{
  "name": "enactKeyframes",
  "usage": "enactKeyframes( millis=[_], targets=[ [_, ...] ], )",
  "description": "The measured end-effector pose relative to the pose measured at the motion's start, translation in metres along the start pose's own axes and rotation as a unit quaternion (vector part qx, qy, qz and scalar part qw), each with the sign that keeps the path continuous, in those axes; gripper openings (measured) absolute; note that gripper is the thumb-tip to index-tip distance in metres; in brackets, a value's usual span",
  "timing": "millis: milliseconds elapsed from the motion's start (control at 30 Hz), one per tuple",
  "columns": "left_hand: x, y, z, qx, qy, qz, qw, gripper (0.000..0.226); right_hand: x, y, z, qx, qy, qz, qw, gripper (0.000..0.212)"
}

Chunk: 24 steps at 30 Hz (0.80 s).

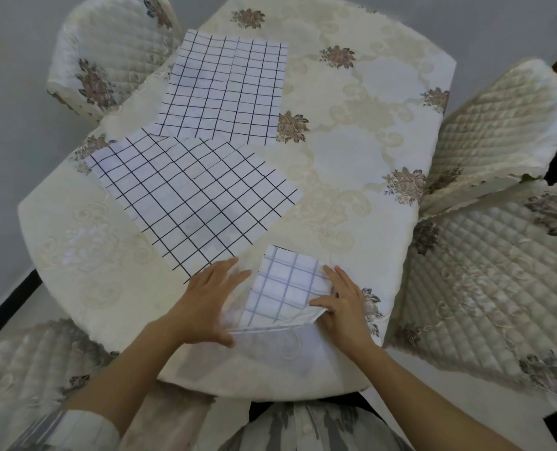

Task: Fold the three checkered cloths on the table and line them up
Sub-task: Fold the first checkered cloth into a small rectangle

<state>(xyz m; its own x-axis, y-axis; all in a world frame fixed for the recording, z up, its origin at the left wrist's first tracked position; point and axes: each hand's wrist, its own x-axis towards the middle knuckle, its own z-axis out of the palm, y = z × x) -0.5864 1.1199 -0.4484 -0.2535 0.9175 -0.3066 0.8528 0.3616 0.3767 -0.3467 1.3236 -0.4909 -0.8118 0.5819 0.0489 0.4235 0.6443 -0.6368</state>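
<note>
Three white cloths with dark grid lines lie on the round table [352, 151]. The far cloth [225, 89] is spread flat near the back left. The middle cloth [192, 193] is spread flat, rotated, with one corner under the far one. The near cloth [283, 288] is folded small at the table's front edge. My left hand [208, 304] lies with straight fingers at that cloth's left edge, thumb at its near corner. My right hand [342, 301] rests on its right edge, thumb pinching a folded layer.
The table wears a cream floral tablecloth that hangs over the near rim. Quilted chairs stand around it: one at the back left [107, 56], two on the right [498, 131], one at the near left [26, 379]. Grey floor shows on the left.
</note>
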Motion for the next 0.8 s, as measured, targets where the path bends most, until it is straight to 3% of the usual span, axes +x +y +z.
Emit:
enactKeyframes(
  millis=[267,467,600,800],
  targets=[
    [0.016,0.007,0.027,-0.010,0.074,0.042,0.996,0.091,-0.010,0.013,-0.003,0.031,0.076,0.002,0.997,0.037],
    [0.026,0.022,0.038,0.012,0.115,0.096,0.989,0.041,-0.020,0.023,0.001,0.041,0.069,0.045,0.996,0.052],
    [0.026,0.028,0.043,0.020,0.126,0.113,0.985,0.040,-0.026,0.026,0.001,0.030,0.065,0.043,0.997,0.052],
    [0.029,0.028,0.044,-0.008,0.136,0.096,0.986,0.064,-0.034,0.032,-0.005,-0.003,0.064,0.009,0.998,0.046]
  ],
)
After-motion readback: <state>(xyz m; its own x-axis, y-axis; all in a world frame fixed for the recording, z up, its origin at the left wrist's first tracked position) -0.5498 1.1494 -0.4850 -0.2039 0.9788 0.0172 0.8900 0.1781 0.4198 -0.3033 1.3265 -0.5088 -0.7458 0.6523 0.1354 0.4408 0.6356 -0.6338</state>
